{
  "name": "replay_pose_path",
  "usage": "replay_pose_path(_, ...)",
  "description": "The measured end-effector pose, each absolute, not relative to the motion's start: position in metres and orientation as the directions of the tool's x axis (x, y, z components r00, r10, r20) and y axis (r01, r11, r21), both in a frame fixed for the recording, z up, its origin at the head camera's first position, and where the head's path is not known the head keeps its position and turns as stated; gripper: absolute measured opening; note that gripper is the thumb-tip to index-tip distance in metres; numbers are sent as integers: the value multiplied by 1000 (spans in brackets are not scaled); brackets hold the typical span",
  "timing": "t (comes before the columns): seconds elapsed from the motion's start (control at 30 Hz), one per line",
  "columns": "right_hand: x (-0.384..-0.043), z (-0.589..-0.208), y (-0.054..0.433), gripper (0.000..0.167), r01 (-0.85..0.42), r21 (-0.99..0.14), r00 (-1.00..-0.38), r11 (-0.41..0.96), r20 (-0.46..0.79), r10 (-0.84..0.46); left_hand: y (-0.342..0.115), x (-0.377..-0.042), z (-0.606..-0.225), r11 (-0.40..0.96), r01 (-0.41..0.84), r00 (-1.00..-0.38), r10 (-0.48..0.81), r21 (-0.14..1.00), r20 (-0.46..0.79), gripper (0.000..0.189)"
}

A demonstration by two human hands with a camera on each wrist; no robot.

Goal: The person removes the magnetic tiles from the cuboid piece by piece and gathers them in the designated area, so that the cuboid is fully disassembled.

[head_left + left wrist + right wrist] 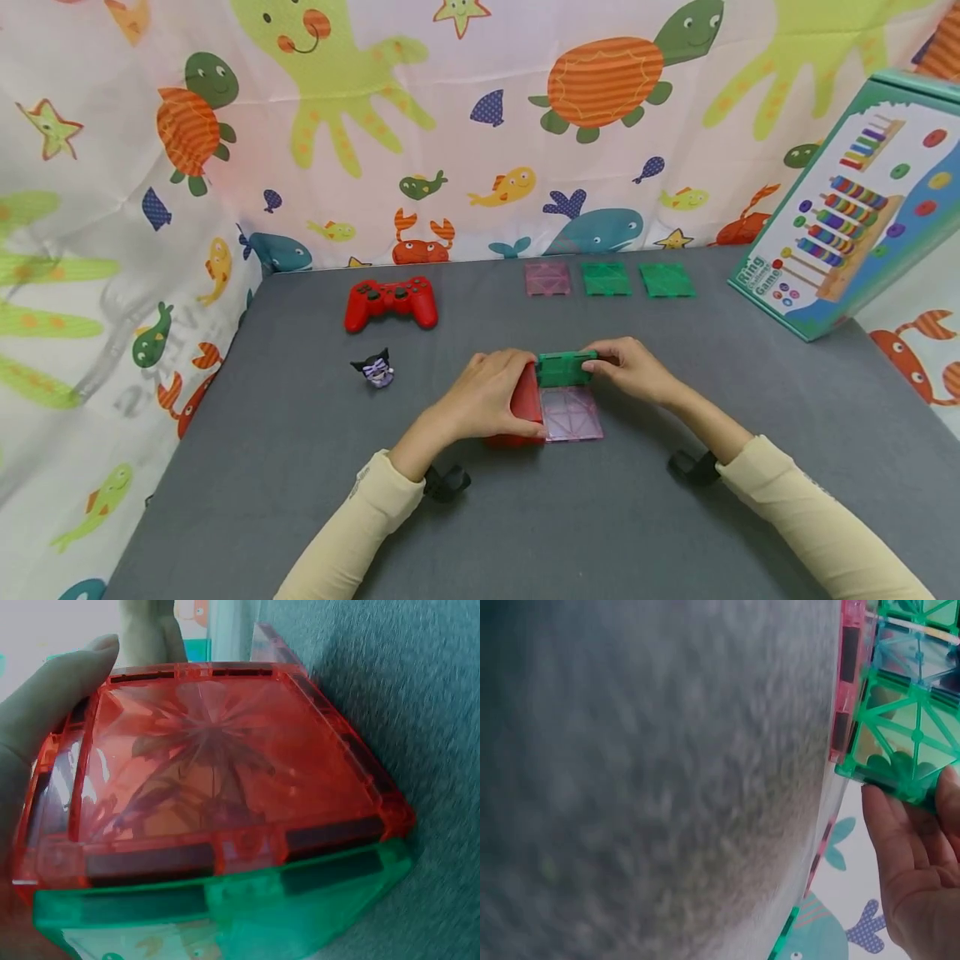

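A pink translucent square tile [573, 414] lies flat on the grey table [300, 500] in front of me. My left hand [491, 396] holds a red tile [527, 398] upright along its left edge; in the left wrist view the red tile [210, 772] fills the frame, meeting a green tile [225, 915]. My right hand [628, 367] pinches that green tile [564, 368], which stands upright along the pink tile's far edge. The right wrist view shows the green tile [907, 727] against the pink tile's edge [847, 682], with fingers [911, 862] on it.
At the table's back lie one pink tile [547, 278] and two green tiles [606, 278] [667, 280]. A red game controller [391, 303] and a small black-and-purple figurine [376, 368] sit to the left. A ring game box [855, 208] leans at the right.
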State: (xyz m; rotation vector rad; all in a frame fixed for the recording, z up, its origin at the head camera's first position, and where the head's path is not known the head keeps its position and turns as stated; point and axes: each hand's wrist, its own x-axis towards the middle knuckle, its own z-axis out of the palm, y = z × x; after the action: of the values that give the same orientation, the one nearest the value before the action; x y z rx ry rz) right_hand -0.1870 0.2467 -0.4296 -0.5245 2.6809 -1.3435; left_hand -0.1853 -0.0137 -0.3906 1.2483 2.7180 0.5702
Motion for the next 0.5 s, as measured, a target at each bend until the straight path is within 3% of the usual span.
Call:
replay_pose_path(0.17, -183, -431, 245, 18, -191, -840, -947, 507, 22, -319, -12, -176, -393, 592, 732, -645, 761, 339, 64, 85)
replay_pose_path(0.37, -192, -430, 248, 37, 105, -954, -958, 282, -173, -229, -10, -172, -395, 601, 740, -646, 760, 302, 72, 86)
replay_pose_path(0.5, -209, -430, 251, 42, 193, -960, -950, 205, -235, -208, -10, -176, -396, 614, 734, -657, 751, 290, 73, 85)
